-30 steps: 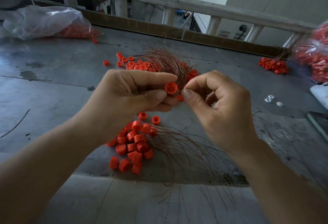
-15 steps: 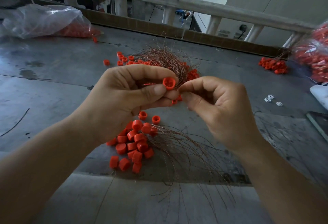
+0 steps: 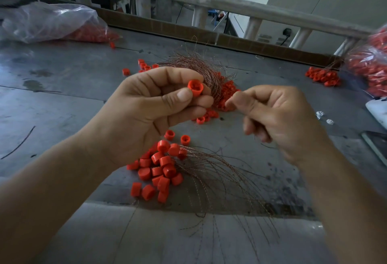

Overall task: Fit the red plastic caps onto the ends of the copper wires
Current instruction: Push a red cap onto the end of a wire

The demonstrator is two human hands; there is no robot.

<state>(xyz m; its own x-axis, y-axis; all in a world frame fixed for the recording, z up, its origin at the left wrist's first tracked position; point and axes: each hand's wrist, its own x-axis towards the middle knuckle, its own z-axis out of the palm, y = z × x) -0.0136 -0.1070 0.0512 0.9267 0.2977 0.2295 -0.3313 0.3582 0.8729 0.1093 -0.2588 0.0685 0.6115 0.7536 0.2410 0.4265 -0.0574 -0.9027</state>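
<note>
Grey worktop (image 3: 62,106), railing (image 3: 209,0) behind. Left hand (image 3: 146,113): grip pinches one red cap (image 3: 195,87), open mouth tilted up and rightward. Right hand (image 3: 278,117) just right of the cap, apart from it, curled and blurred; cannot tell whether its grip holds a copper wire. Judgement: the wire end must enter from the right, along the cap's bore.

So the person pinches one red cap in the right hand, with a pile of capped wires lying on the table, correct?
Not quite. The head view shows the left hand pinching the red cap, not the right hand. The pile of capped wires does lie on the table.
</note>
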